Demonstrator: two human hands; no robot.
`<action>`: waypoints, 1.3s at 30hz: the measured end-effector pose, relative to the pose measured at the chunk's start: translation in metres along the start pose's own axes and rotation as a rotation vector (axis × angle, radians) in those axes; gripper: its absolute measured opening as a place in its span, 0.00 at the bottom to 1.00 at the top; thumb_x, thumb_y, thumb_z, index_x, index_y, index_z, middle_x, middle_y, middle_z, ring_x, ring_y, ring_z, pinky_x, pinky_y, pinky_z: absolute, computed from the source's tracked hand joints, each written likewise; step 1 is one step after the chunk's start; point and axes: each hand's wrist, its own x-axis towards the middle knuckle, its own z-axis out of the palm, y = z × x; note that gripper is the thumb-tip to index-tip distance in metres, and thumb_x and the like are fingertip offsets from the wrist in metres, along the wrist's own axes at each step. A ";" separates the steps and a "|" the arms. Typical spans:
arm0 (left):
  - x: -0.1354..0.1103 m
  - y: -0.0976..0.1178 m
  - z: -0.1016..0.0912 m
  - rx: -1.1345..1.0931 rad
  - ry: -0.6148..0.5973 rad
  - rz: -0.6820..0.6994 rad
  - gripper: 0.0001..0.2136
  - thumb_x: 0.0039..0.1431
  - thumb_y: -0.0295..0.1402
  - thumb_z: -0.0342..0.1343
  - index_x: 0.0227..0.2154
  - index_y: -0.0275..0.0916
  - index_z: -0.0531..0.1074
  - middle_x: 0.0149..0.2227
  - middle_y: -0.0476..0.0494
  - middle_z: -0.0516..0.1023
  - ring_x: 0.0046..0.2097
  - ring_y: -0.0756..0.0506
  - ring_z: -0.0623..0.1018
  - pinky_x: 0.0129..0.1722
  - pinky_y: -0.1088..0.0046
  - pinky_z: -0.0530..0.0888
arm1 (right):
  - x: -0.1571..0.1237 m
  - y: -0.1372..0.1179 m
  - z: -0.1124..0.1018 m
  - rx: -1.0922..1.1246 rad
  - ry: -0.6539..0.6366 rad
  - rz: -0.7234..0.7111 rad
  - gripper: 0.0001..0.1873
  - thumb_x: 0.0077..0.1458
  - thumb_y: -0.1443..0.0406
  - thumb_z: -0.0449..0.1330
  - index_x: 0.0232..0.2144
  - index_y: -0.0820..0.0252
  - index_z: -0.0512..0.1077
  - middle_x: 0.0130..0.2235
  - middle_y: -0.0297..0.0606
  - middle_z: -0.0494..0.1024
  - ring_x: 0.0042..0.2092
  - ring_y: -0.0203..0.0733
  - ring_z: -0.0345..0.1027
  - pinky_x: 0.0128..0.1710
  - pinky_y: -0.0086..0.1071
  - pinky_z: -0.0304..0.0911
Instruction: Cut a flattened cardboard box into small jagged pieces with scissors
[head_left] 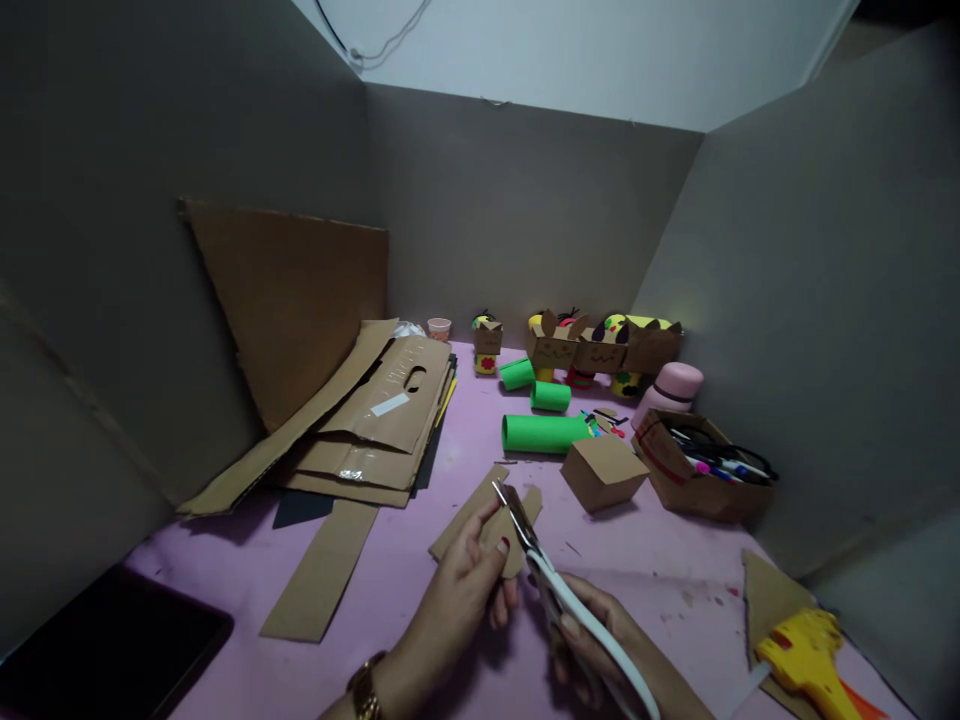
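Note:
My right hand is wrapped round the white handles of a pair of scissors, whose metal blades point up and to the left. Close to the blades, my left hand pinches a small cut cardboard piece between thumb and fingers; its edges are partly hidden by the hand and scissors. Beneath the hands, a cardboard strip lies on the pink table. A small cardboard box stands just beyond the scissors.
Stacked cardboard sheets and a loose strip lie left, with a dark tablet-like slab. Green paper tubes and decorated cardboard figures stand behind. A pen box, pink bottle and yellow glue gun are right.

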 end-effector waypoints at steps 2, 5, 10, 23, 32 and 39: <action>-0.002 -0.002 0.003 0.022 -0.001 0.004 0.29 0.59 0.42 0.48 0.60 0.34 0.51 0.17 0.53 0.71 0.16 0.54 0.65 0.16 0.80 0.60 | 0.000 -0.001 0.001 0.010 0.001 -0.005 0.35 0.48 0.44 0.60 0.49 0.64 0.66 0.21 0.31 0.71 0.17 0.26 0.56 0.16 0.20 0.53; -0.003 -0.004 0.006 0.029 0.005 -0.008 0.29 0.60 0.42 0.47 0.60 0.33 0.50 0.18 0.53 0.70 0.16 0.54 0.64 0.17 0.80 0.60 | 0.000 -0.002 0.003 0.015 -0.001 -0.014 0.35 0.48 0.44 0.60 0.49 0.65 0.66 0.20 0.31 0.70 0.16 0.26 0.55 0.15 0.20 0.52; -0.002 -0.009 0.005 0.024 0.010 -0.029 0.28 0.60 0.41 0.47 0.59 0.31 0.49 0.18 0.54 0.69 0.15 0.54 0.64 0.16 0.80 0.58 | 0.003 0.007 0.002 0.058 -0.007 -0.047 0.32 0.50 0.47 0.60 0.47 0.65 0.66 0.20 0.29 0.69 0.15 0.24 0.53 0.14 0.18 0.50; -0.006 -0.013 0.014 -0.055 -0.073 -0.034 0.15 0.61 0.44 0.47 0.43 0.38 0.61 0.21 0.55 0.68 0.16 0.56 0.63 0.17 0.81 0.61 | 0.009 0.010 0.007 0.127 -0.045 -0.109 0.25 0.52 0.48 0.60 0.41 0.63 0.66 0.23 0.33 0.72 0.17 0.25 0.57 0.14 0.17 0.55; -0.010 -0.020 0.022 -0.140 -0.115 -0.017 0.11 0.62 0.44 0.45 0.35 0.42 0.60 0.15 0.57 0.64 0.16 0.52 0.68 0.16 0.79 0.60 | 0.013 0.027 0.006 0.179 -0.058 -0.134 0.19 0.54 0.51 0.59 0.38 0.61 0.65 0.22 0.32 0.71 0.18 0.27 0.58 0.15 0.17 0.56; -0.007 -0.023 0.016 -0.131 -0.095 -0.024 0.11 0.61 0.44 0.47 0.36 0.41 0.61 0.17 0.56 0.65 0.16 0.55 0.65 0.17 0.81 0.60 | 0.014 0.024 0.011 0.218 -0.069 -0.164 0.18 0.54 0.51 0.59 0.35 0.60 0.65 0.22 0.31 0.70 0.15 0.24 0.54 0.13 0.17 0.53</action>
